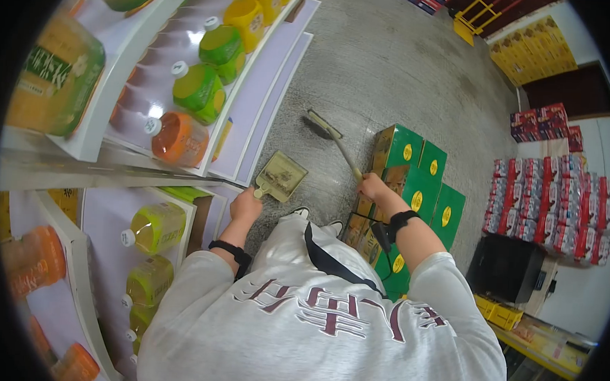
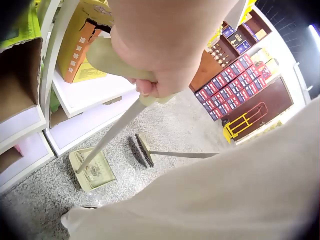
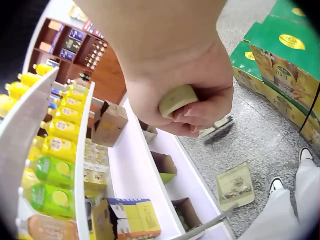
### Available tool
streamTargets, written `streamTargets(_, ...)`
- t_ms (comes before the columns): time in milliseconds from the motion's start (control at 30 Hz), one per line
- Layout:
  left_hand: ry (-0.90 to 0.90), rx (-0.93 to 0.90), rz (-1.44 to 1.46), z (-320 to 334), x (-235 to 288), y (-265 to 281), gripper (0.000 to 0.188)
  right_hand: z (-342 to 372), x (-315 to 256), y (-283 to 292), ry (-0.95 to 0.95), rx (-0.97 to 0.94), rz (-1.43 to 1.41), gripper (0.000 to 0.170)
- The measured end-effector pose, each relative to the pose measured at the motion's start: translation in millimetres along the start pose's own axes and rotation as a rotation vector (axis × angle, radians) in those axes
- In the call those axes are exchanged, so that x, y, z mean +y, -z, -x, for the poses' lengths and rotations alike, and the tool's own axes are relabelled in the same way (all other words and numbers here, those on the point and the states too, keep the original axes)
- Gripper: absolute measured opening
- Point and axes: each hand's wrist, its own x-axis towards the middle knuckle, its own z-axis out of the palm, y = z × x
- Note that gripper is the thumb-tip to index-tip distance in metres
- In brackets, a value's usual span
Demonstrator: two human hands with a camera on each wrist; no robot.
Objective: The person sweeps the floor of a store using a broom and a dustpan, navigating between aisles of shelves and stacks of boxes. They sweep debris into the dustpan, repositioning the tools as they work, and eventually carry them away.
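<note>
My left hand (image 1: pixel 246 206) (image 2: pixel 155 60) grips the handle of a pale green dustpan (image 1: pixel 280 176) (image 2: pixel 93 169) (image 3: pixel 235 186), its fingers curled round it. The pan lies on the floor beside the shelf base, with grey debris in it. My right hand (image 1: pixel 372 186) (image 3: pixel 182 92) holds the top of a broom handle (image 3: pixel 178 100), fingers wrapped round. The broom head (image 1: pixel 323 124) (image 2: pixel 143 150) is on the floor beyond the pan, apart from it, its bristles dark.
Shelves with drink bottles (image 1: pixel 199 90) stand at the left. Green boxes (image 1: pixel 414 188) are stacked on the floor at the right, near my right arm. Red packs (image 1: pixel 549 201) stand further right. A yellow hand truck (image 1: pixel 466 26) is at the back. Grey floor (image 1: pixel 405 79) stretches ahead.
</note>
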Motion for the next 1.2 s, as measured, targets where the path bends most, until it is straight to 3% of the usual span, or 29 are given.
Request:
streamTargets(100, 0.005, 0.001, 0.014, -2, -6, 2, 0.019, -34, 9, -26, -0.02, 0.012, 0.225, 0.019)
streamTargets(300, -0.026, -0.008, -0.027, -11, -6, -4, 0.019, -41, 63, -58, 0.16, -0.229, 0.614, 0.023)
streamTargets(367, -0.034, -0.022, -0.067, -17, -3, -3, 0.021, 18, 17, -41, -0.078, -0.232, 0.172, 0.033)
streamTargets(400, -0.05, -0.023, -0.072, -19, -1, -2, 0.021, 29, 13, -31, -0.08, -0.22, 0.161, 0.033)
streamTargets(467, -0.015, -0.043, -0.063, -20, 0, -2, 0.023, 45, 17, 0, -0.264, -0.327, -0.318, 0.024)
streamTargets(567, -0.021, -0.06, -0.075, -21, -1, -3, 0.024, 54, 29, 23, -0.332, -0.248, -0.589, 0.034)
streamTargets(633, -0.024, -0.063, -0.079, -21, 0, -1, 0.024, 58, 27, 20, -0.334, -0.225, -0.527, 0.033)
streamTargets(700, -0.032, -0.065, -0.081, -22, 2, 0, 0.025, 52, 29, 1, -0.05, -0.185, -0.037, 0.029)
streamTargets(833, -0.036, -0.066, -0.091, -24, 5, 2, 0.026, 14, 41, -31, -0.001, -0.153, 0.12, 0.022)
streamTargets(900, -0.032, -0.069, -0.095, -23, 5, 1, 0.027, -9, 66, -32, 0.332, -0.323, 0.019, 0.015)
streamTargets(933, -0.044, -0.061, -0.089, -23, 2, 0, 0.028, 4, 49, -27, 0.33, -0.329, 0.018, 0.015)
streamTargets(1000, -0.051, -0.052, -0.081, -23, -1, 0, 0.028, 29, 10, -7, -0.209, -0.331, -0.269, 0.048)
streamTargets(1133, -0.031, -0.051, -0.093, -23, 1, -3, 0.027, 52, -1, 28, -0.27, -0.388, -0.343, 0.045)
streamTargets(1200, -0.03, -0.043, -0.095, -23, 3, -2, 0.027, 68, -10, 28, -0.172, -0.302, -0.039, 0.039)
